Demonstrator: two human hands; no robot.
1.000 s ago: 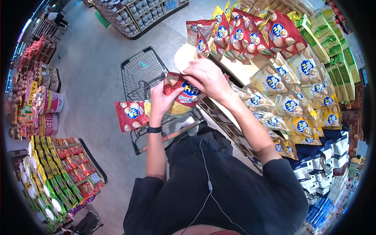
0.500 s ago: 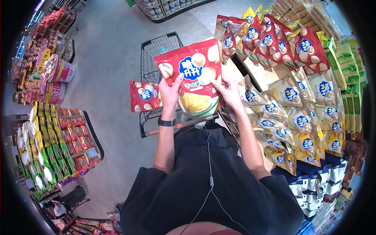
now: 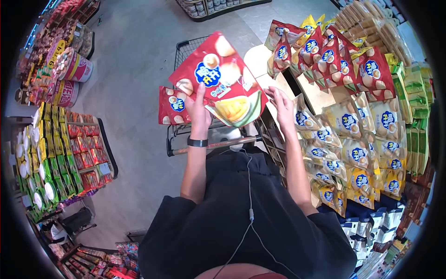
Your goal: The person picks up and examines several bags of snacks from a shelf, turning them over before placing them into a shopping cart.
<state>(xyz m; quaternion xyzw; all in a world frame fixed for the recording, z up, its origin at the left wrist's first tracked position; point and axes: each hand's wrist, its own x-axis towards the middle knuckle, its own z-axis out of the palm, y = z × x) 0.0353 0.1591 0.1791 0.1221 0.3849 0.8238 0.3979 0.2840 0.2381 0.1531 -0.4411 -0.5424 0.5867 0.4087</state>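
My left hand (image 3: 199, 111) grips a large red snack bag (image 3: 234, 69) by its left side, thumb across the front. The bag is tilted, its top leaning left, and its front shows round slices and yellow fries. A second red snack bag (image 3: 173, 106) shows behind and to the left of my left hand, partly covered by it. My right hand (image 3: 282, 108) is beside the lower right edge of the large bag, fingers loosely extended and apart. Below and behind the bags stands a shopping cart (image 3: 183, 51), its handle (image 3: 218, 145) near my waist.
On the right, a display stand (image 3: 320, 93) bears upright red bags (image 3: 374, 69) and rows of pale bags (image 3: 348, 121). Green packs (image 3: 418, 144) stand at its far side. Left of the floor aisle (image 3: 130, 93) are a snack rack (image 3: 88, 153) and pink-and-white tubs (image 3: 79, 69).
The large bag has tilted, its top swinging left. My right hand has let go of its right edge, while my left hand keeps its grip. The view has shifted slightly.
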